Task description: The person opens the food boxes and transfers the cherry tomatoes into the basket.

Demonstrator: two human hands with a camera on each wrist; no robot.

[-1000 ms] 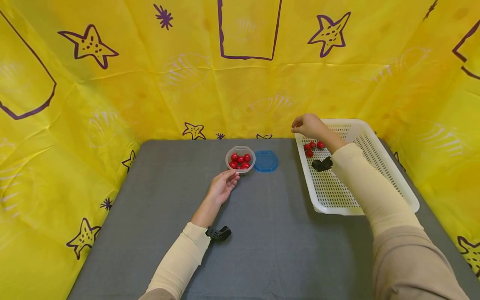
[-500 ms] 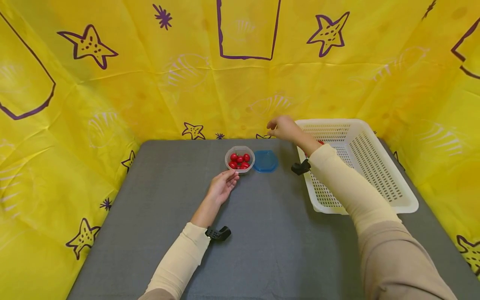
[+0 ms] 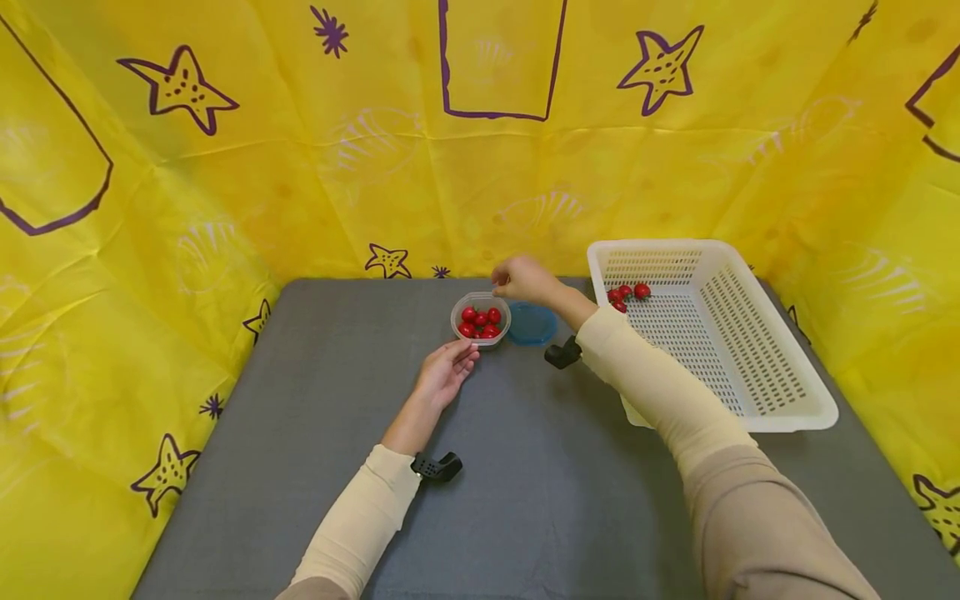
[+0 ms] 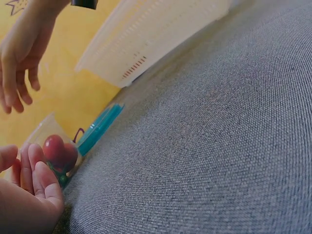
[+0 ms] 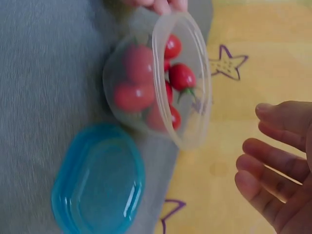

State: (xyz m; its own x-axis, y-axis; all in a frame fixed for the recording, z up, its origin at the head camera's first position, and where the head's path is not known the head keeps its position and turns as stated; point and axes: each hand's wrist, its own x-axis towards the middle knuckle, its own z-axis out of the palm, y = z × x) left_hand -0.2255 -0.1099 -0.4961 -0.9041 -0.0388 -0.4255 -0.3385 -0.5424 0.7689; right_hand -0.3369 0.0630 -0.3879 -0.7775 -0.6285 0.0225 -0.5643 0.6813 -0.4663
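My left hand (image 3: 446,372) rests its fingertips against the near side of a clear plastic container (image 5: 161,87). Inside the container lie several red cherry tomatoes (image 5: 182,76), some with green stems. Above the container's right rim hovers my right hand (image 3: 523,279), its fingers loosely bent and spread apart, with nothing visible between them (image 5: 278,161). A blue lid (image 5: 100,180) lies flat on the table just right of the container. In the left wrist view, the left hand's fingers partly cover the container and its tomatoes.
To the right stands a white perforated basket (image 3: 712,333) with several more cherry tomatoes (image 3: 625,292) in its far left corner. The grey table (image 3: 337,400) is bordered by a yellow patterned cloth (image 3: 300,183) at the back and sides.
From over the basket's left edge, my right hand has moved left to above the container, uncovering the tomatoes in the basket. The left hand and container have stayed in place.
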